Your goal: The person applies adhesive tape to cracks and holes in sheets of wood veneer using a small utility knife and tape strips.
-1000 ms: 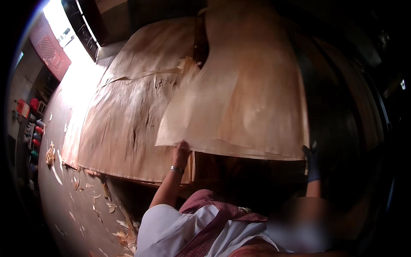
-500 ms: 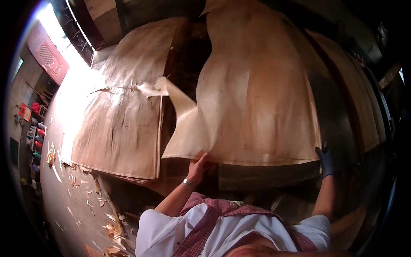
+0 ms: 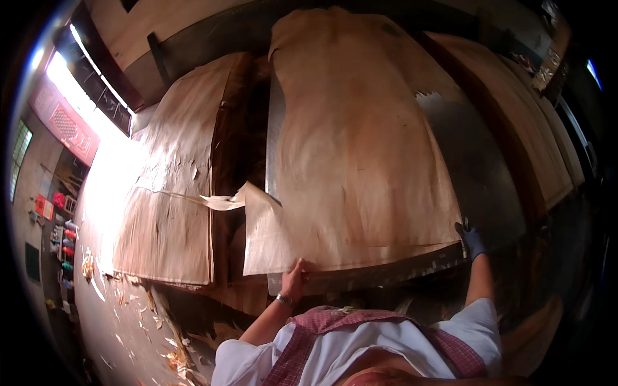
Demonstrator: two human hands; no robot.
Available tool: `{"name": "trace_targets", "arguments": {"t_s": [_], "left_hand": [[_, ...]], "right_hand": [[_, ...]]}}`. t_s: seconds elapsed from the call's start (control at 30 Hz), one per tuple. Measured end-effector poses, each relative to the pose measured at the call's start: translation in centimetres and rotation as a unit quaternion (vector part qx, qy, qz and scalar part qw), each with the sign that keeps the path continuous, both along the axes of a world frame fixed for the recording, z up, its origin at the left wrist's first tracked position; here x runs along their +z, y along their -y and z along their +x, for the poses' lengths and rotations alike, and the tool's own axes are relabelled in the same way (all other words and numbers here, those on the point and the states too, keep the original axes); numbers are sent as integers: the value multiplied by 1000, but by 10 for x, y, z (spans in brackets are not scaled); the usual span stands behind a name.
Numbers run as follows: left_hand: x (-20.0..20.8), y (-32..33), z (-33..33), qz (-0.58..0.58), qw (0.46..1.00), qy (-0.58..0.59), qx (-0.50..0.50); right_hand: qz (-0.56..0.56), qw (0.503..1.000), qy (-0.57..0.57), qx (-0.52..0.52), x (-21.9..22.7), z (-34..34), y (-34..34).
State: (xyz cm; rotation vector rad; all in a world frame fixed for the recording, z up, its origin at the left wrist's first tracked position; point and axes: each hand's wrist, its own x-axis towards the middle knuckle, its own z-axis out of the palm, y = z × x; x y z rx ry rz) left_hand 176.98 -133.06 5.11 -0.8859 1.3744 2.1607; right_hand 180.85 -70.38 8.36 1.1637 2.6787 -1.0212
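Observation:
A large, thin sheet of wood veneer (image 3: 360, 154) lies over a dark grey flat board (image 3: 479, 161), which shows along its right side, near edge and a strip at the left. My left hand (image 3: 294, 281), bare with a wristwatch, pinches the sheet's near edge left of the middle, thumb on top. My right hand (image 3: 473, 242), in a dark blue glove, grips the near right corner. A torn flap (image 3: 261, 222) sticks out from the sheet's left side, its ragged tip reaching toward the neighbouring stack. The fingers under the sheet are hidden.
A stack of veneer sheets (image 3: 170, 186) stands at the left, past a dark gap. Another stack (image 3: 502, 103) stands at the right. Wood scraps (image 3: 177, 360) litter the floor at the lower left. Farther left are a shelf of coloured items (image 3: 66, 248) and a red door (image 3: 64, 122).
The sheet has settled flatter, and its near edge has come toward me with both hands still on it. More of the grey board shows at its left and near edges. The view has shifted.

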Motion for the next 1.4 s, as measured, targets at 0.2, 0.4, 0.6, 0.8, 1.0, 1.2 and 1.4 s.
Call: {"name": "trace_targets", "arguments": {"t_s": [0.2, 0.4, 0.6, 0.8, 1.0, 1.2, 1.4], "left_hand": [[-39, -7, 30, 53, 997, -5, 48], [-21, -4, 59, -97, 981, 68, 153], [-51, -61, -24, -85, 971, -7, 223], [-47, -87, -43, -113, 948, 13, 299], [-63, -83, -45, -124, 945, 2, 302], [-70, -107, -50, -110, 952, 10, 285], [-76, -97, -35, -127, 946, 31, 295]], "right_hand": [[217, 963, -134, -82, -68, 69, 34], [51, 989, -113, -81, -39, 88, 84], [138, 983, -100, -66, -80, 40, -3], [100, 990, -80, -60, -60, 9, -7], [41, 992, -116, -15, -56, -8, -12], [75, 981, -132, -124, -82, 16, -44], [202, 973, -105, -33, -61, 109, -12]]}}
